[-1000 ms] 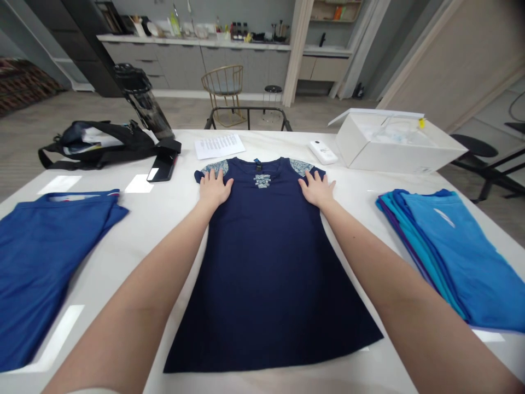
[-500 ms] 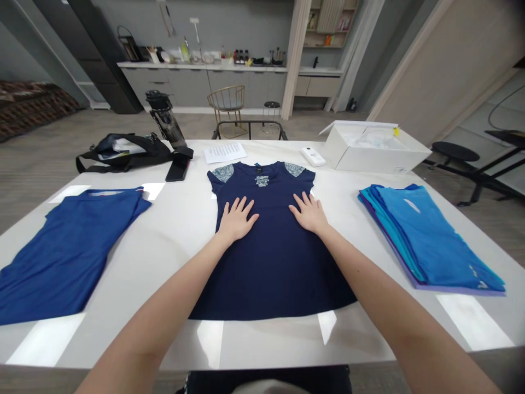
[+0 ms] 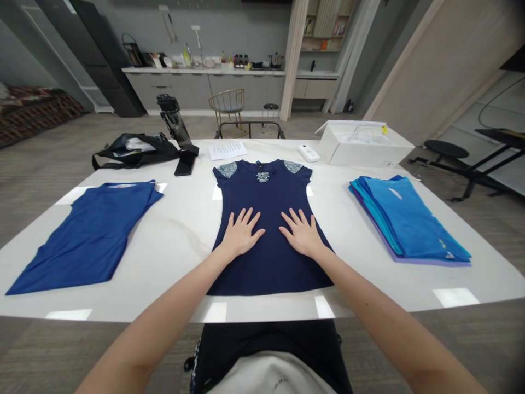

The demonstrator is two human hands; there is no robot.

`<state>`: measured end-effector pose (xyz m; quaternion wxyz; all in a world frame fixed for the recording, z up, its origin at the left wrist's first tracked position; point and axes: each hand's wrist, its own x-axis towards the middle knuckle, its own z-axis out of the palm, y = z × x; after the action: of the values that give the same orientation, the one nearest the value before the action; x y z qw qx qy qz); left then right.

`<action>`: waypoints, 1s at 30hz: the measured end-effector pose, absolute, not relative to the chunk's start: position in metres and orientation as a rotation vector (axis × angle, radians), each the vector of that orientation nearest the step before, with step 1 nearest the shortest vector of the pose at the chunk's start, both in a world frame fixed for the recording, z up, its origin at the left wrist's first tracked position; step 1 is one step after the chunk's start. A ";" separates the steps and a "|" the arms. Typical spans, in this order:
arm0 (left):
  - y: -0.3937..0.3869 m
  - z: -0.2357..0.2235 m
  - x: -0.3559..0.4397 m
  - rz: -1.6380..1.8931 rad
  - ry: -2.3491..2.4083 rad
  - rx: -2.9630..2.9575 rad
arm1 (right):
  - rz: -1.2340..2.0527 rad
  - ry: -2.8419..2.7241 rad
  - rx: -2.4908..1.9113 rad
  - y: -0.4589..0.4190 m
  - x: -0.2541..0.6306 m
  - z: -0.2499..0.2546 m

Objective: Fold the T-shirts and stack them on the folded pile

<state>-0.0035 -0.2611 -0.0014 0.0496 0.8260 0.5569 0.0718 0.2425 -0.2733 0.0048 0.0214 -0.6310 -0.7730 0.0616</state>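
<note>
A navy short-sleeved T-shirt (image 3: pixel 266 271) lies spread flat on the white table, its neckline towards the far side and its hem close to the near edge. Patterned pale panels cover its shoulders. My left hand (image 3: pixel 241 235) rests palm down on the left half of the shirt, fingers spread. On the right half, my right hand (image 3: pixel 302 234) lies flat in the same way, fingers apart. Neither hand grips the cloth. A blue shirt (image 3: pixel 94 235) lies to the left, and a stack of folded blue and purple shirts (image 3: pixel 410 219) sits to the right.
Along the far side of the white table (image 3: pixel 176 219) are a black bag (image 3: pixel 135 150), a bottle (image 3: pixel 174 120), a phone (image 3: pixel 185 164), a printed sheet (image 3: pixel 228 150), a small white device (image 3: pixel 309 153) and an open white box (image 3: pixel 365 148). A chair (image 3: pixel 250 129) stands behind.
Both hands have slid down the shirt towards the hem and closer together, still flat. The camera view has shifted, bringing more of the floor and my lap into sight.
</note>
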 end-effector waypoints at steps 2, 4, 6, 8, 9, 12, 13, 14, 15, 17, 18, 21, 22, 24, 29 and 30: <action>-0.275 -0.001 -0.006 0.243 1.716 2.517 | 0.175 -2.344 -2.020 -0.286 0.246 0.006; -0.287 -0.002 -0.009 0.254 1.731 2.518 | 0.132 -2.345 -1.993 -0.300 0.249 0.006; -0.298 -0.004 -0.013 0.230 1.742 2.517 | 0.102 -2.411 -1.885 -0.315 0.253 0.006; -0.306 -0.006 -0.018 0.205 1.759 2.521 | 0.106 -2.474 -1.805 -0.329 0.260 0.002; -0.309 -0.006 -0.021 0.201 1.771 2.526 | 0.112 -2.481 -1.807 -0.335 0.264 0.000; -0.318 -0.005 -0.025 0.210 1.808 2.526 | 0.088 -2.406 -1.916 -0.350 0.275 -0.006; -0.322 -0.003 -0.025 0.220 1.811 2.529 | 0.074 -2.376 -1.948 -0.355 0.278 -0.007; -0.326 -0.001 -0.024 0.234 1.798 2.542 | 0.063 -2.359 -1.960 -0.359 0.279 -0.007; -0.331 0.001 -0.021 0.250 1.766 2.567 | 0.058 -2.365 -1.944 -0.363 0.279 -0.005; -0.344 0.006 -0.014 0.278 1.666 2.641 | 0.072 -2.433 -1.840 -0.370 0.279 0.001; -0.350 0.009 -0.011 0.286 1.611 2.678 | 0.094 -2.481 -1.773 -0.374 0.280 0.005; -0.367 0.014 -0.004 0.290 1.506 2.735 | 0.151 -2.560 -1.661 -0.382 0.286 0.013; -0.371 0.014 -0.003 0.286 1.490 2.739 | 0.154 -2.561 -1.665 -0.385 0.290 0.014; -0.377 0.012 -0.004 0.267 1.474 2.733 | 0.143 -2.561 -1.689 -0.391 0.299 0.011; -0.386 0.000 -0.008 0.219 1.457 2.708 | 0.078 -2.584 -1.721 -0.412 0.313 -0.003; -0.388 -0.002 -0.009 0.223 1.459 2.707 | 0.070 -2.575 -1.738 -0.416 0.315 -0.003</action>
<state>-0.0087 -0.3882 -0.0019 0.0291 0.8776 0.4731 0.0721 0.3147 -0.4159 -0.0035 0.0172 -0.5592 -0.8286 0.0224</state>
